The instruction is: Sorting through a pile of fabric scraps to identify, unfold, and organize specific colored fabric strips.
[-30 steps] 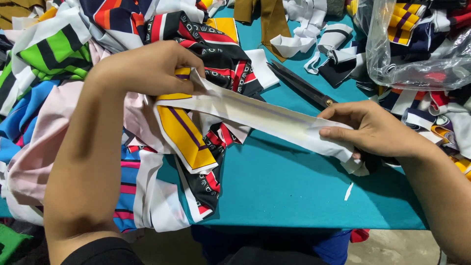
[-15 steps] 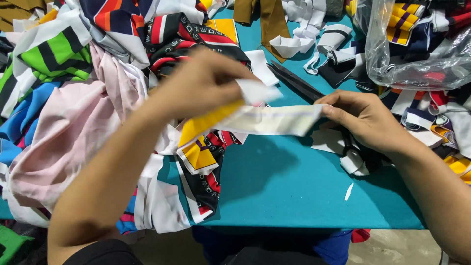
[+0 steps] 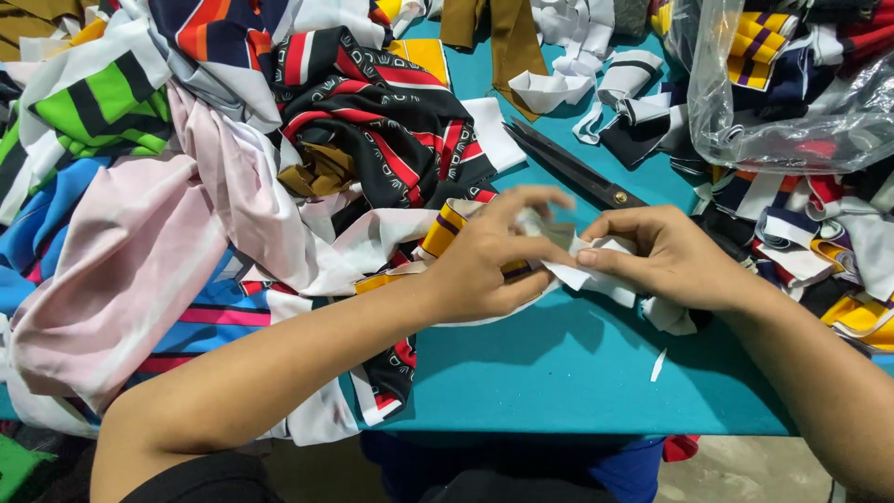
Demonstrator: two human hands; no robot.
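Left hand (image 3: pixel 484 265) and right hand (image 3: pixel 666 253) fingers pinch a white fabric strip (image 3: pixel 582 265) between them (bunched, gathered short); scissors (image 3: pixel 573 166) just beyond fingers

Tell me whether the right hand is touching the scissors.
Cannot tell. In the head view the right hand pinches the white strip with the left hand, and the scissors run under its knuckles, hiding any contact or gap.

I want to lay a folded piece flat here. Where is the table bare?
The widest bare stretch of the teal table lies along the near edge, below the left hand and right hand. A narrower patch lies beside the scissors. The fabric pile and plastic bag crowd the rest.
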